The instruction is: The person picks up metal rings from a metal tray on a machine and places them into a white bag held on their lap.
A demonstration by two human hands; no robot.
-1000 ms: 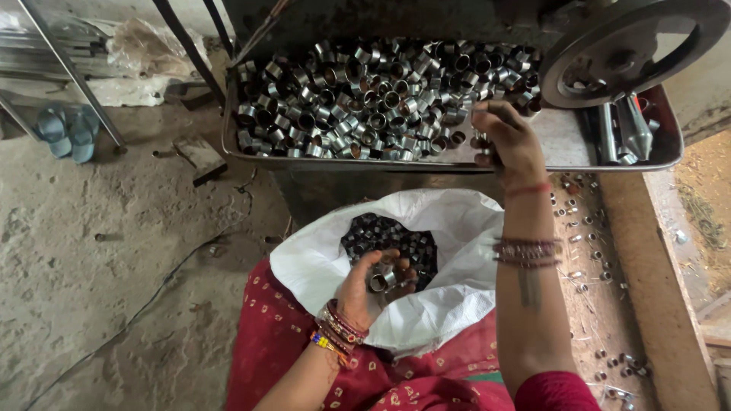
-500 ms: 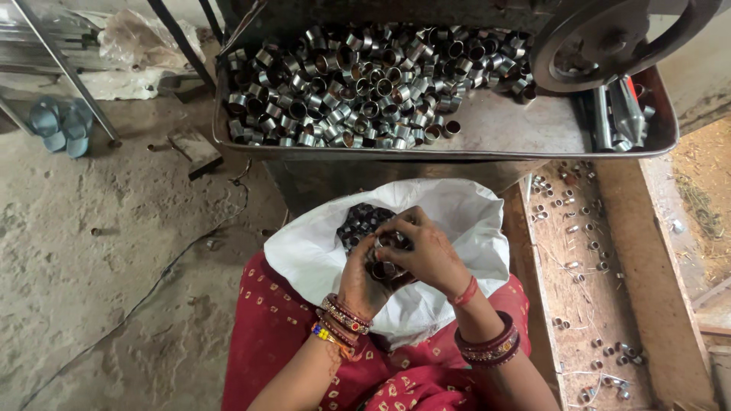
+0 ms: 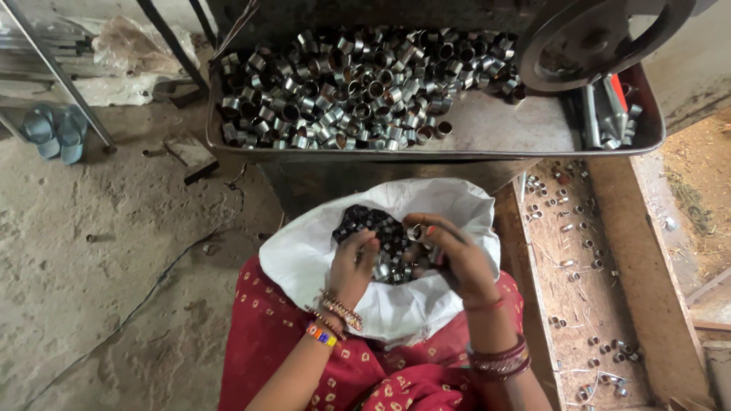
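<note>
While both hands work over the lap, the notes run as follows.

Left hand: fingers curled down into the mouth of the white sack, resting on the metal rings inside; whether it grasps any cannot be told. Beaded bangles at the wrist.

Right hand: curled, fingertips pinching one small metal ring held just above the sack's opening. Dark red bangles on the forearm.

Ring in hand: short, hollow cylinder, shiny grey steel with a darker bore, open end turned toward the camera.

Rings in sack: same short sleeves, heaped loosely, looking darker in the shade of the sack.

Sack: white woven plastic, mouth rolled open, sitting on the person's lap over red patterned cloth.

Tray: grey metal, beyond the sack; a dense pile of rings fills its left and far part, near-right area bare. Tools lie at its right edge.

Wooden board: right of the sack, scattered with stray rings.

Wheel: dark, above the tray's far right corner.
</note>
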